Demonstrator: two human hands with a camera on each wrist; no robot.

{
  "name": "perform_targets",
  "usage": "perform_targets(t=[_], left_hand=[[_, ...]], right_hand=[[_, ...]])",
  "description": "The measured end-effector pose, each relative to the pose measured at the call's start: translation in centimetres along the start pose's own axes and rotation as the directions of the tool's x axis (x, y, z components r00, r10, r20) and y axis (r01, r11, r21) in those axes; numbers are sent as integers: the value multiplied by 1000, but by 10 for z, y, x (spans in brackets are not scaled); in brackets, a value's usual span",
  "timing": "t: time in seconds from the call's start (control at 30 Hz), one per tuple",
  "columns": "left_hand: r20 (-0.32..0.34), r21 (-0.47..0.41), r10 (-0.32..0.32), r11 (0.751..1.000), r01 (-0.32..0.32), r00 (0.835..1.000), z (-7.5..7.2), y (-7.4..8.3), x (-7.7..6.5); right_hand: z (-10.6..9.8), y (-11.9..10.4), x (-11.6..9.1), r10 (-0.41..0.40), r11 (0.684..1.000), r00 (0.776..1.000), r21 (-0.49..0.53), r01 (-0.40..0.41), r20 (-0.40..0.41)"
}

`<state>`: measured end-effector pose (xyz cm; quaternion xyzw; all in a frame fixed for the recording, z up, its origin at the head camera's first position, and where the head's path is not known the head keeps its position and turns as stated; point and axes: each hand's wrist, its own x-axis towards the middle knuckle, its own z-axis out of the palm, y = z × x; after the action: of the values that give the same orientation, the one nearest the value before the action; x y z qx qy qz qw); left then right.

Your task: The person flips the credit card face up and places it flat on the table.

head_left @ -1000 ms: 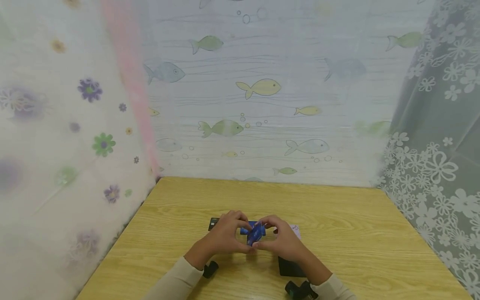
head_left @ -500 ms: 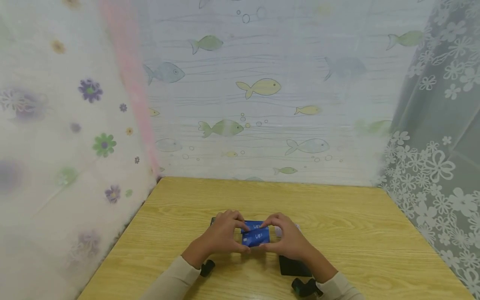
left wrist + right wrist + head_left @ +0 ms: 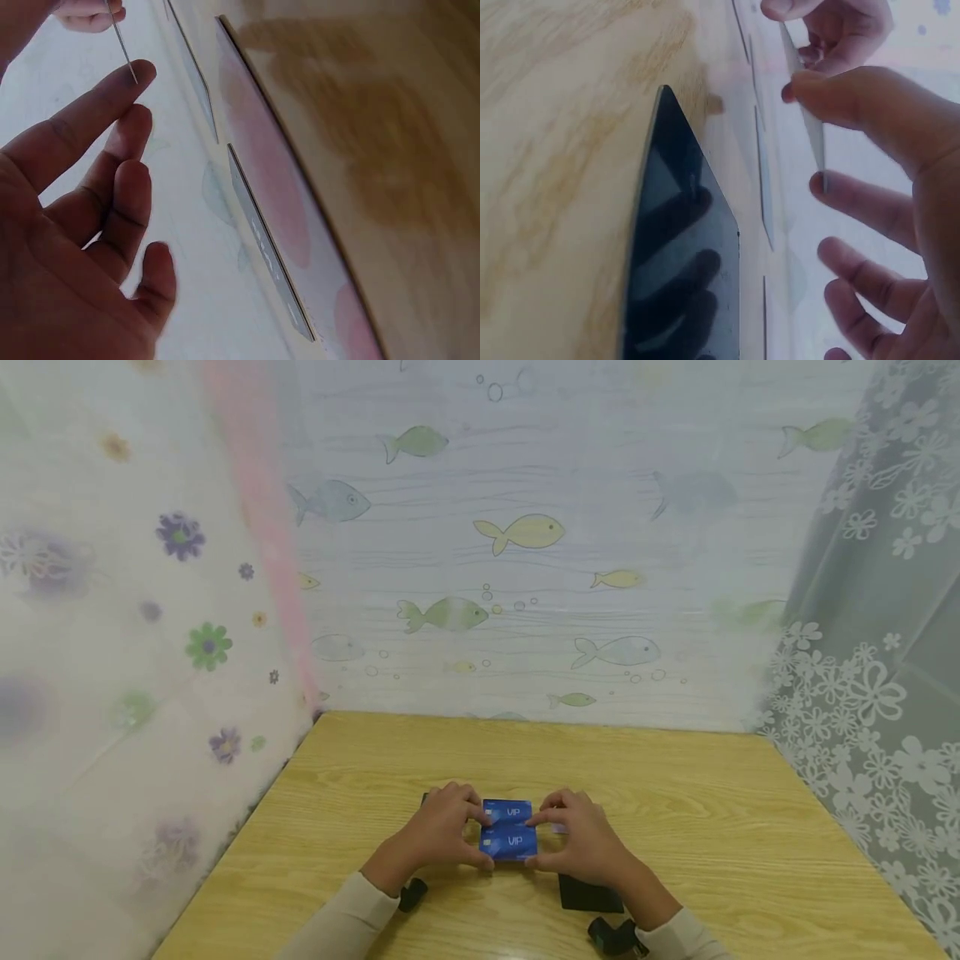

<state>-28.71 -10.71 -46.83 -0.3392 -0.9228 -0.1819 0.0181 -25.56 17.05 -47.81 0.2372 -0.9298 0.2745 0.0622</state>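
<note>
A blue VIP card is pinched by its sides between my left hand and right hand. Its printed face looks toward the head camera. Just beyond it, a second blue VIP card lies on the table. In the left wrist view, the held card is edge-on at my left index fingertip, the other fingers loosely bent. From the right wrist, the held card shows between my right thumb and a finger, above the table. Behind my right hand a pale pink card is mostly hidden.
A flat black glossy slab lies on the wooden table, near my right wrist. Part of a dark card peeks out behind my left hand. Black wrist devices sit by the sleeves. Patterned curtains surround the table.
The held card, steeply angled a second ago, has turned level with its VIP print facing up. It has moved slightly nearer me, uncovering the card behind. My hands have spread slightly apart.
</note>
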Motion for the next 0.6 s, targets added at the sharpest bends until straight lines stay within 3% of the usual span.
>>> perform_targets(t=[0.27,0.6], left_hand=[[82,-11,-109,994,110,991,1,3,1],[94,40,-168,985,165,981,1,9,0]], right_hand=[[4,-4,1,51,998,996,-34,-49,73],[8,-9,1,100,994,990,-46,-96,98]])
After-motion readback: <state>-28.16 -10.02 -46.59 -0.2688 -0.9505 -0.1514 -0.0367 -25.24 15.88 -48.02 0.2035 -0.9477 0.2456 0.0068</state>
